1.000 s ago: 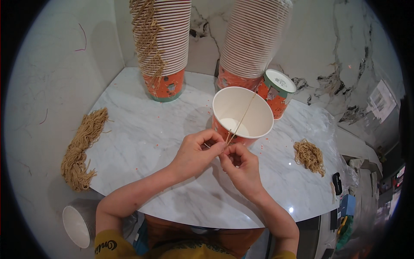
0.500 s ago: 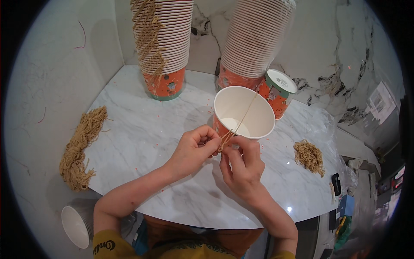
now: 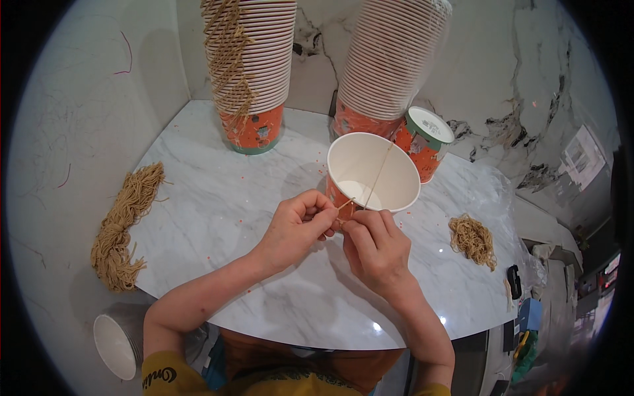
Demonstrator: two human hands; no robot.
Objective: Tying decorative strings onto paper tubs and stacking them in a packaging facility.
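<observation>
Head view is showing 2 bare hands working close together at the near side of an open paper tub (image 3: 341, 165), which is standing on the marbled counter (image 3: 198, 204) with its white mouth facing up. Tan string (image 3: 380, 170) is spanning that mouth, running from the tub's far right rim to the fingers at its near rim. The left hand (image 3: 297, 224), just in front and left of the tub, is pinching string between thumb and fingertips. The right hand (image 3: 380, 254), just in front of the tub, is closing its fingers on the string too; its grip is partly hiding itself, so I cannot tell whether either hand is touching the tub.

Behind and left of the tub, a tall stack of tubs (image 3: 267, 66) is standing with tan strands (image 3: 226, 53) hanging down its side. Directly behind the tub, a 2nd stack (image 3: 386, 66) is rising. Just beside the tub, behind its right side, an orange and green tub (image 3: 416, 153) is standing upside down. Well left of the tub, a long string bundle (image 3: 122, 231) is lying at the counter's edge; right of the tub, a smaller tangle (image 3: 473, 241) is lying.
</observation>
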